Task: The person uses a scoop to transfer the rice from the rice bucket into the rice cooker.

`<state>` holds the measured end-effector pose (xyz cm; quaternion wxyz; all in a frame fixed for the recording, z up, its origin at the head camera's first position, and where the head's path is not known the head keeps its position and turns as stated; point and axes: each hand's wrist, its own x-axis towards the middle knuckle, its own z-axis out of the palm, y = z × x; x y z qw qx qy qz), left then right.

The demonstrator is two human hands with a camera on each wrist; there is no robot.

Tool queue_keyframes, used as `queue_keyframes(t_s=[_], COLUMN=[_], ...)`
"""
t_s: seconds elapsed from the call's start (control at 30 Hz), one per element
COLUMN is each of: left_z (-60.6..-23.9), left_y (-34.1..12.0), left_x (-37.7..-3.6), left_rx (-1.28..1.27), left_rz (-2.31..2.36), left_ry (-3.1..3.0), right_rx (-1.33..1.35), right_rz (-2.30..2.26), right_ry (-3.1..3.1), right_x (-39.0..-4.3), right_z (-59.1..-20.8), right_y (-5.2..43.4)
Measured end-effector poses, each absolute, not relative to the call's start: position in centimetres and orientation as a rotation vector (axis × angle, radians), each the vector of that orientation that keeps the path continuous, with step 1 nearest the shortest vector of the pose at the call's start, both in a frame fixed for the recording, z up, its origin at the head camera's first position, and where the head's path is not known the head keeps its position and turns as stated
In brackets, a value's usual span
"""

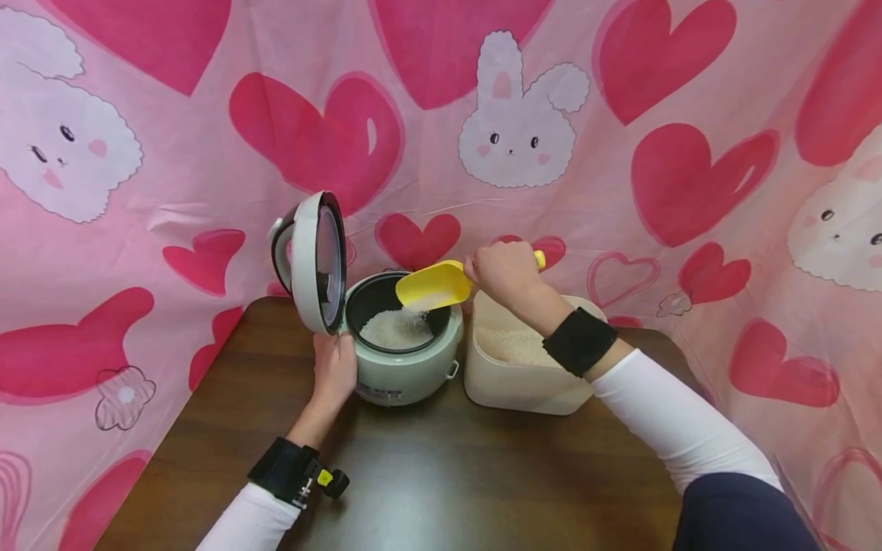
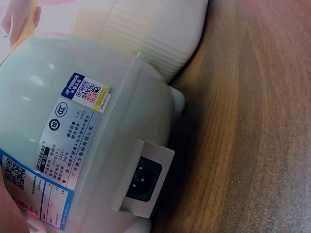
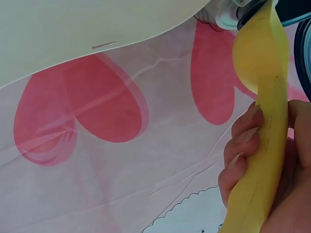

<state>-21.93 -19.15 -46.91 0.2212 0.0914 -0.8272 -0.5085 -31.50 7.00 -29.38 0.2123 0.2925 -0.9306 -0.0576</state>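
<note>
My right hand (image 1: 506, 272) grips the handle of a yellow scoop (image 1: 432, 286), its fingers wrapped round it in the right wrist view. The scoop tilts over the open rice cooker (image 1: 403, 375), and white grains fall from its lip onto the rice (image 1: 393, 329) in the dark inner pot. My left hand (image 1: 335, 367) holds the cooker's left side by the raised lid (image 1: 320, 264); its fingertips are hidden. Beside the cooker, a cream bin (image 1: 527, 386) holds more rice (image 1: 513, 347), partly covered by my right forearm. The left wrist view shows the cooker's labels and power socket (image 2: 144, 178).
Everything stands on a dark brown wooden table (image 1: 441, 474). A pink curtain (image 1: 427, 191) with hearts and rabbits hangs close behind the cooker and bin. The cooker and bin stand close side by side, the lid upright at the left.
</note>
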Motion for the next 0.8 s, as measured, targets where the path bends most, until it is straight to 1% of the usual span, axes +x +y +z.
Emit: queue_keyframes(t_s=[0.33,0.8], left_z=[-46.8,-47.1], left_y=[-19.2,-19.1], left_x=[-22.1,-21.9], left_rx=[0.254,0.228], left_rz=[-1.401,-1.389], left_ry=[-2.280,-2.258], right_rx=[0.844,0.729], right_rz=[-0.027,0.218], right_ry=[-2.562,-2.880], right_x=[-32.0,-32.6], right_z=[-29.7,-30.1], right_y=[7.4,9.0])
